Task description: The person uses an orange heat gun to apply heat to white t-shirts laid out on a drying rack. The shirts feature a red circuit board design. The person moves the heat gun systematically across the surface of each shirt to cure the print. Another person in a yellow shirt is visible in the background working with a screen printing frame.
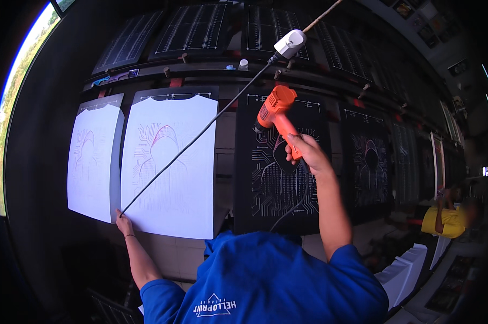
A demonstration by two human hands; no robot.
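Note:
My right hand [310, 154] is wrapped round the handle of an orange heat gun [279, 112], held above a black printed shirt panel [246, 178]. The nozzle points left and slightly down. From the handle a thin dark cord runs down toward my body. My left hand [124, 224] is closed on a black power cord [190, 141] beside the lower corner of the far-left white panel [93, 183]. That cord rises diagonally across a second white shirt panel [171, 200] to a white plug connector [290, 43]. Hooded-figure line prints show on the panels.
Another printed black panel [365, 162] lies to the right. Behind a dark rail [201, 66] with pegs stand more dark boards [192, 29]. A small white bottle [243, 65] sits on the rail. White stacked sheets [403, 275] and a person in yellow [444, 221] are at right.

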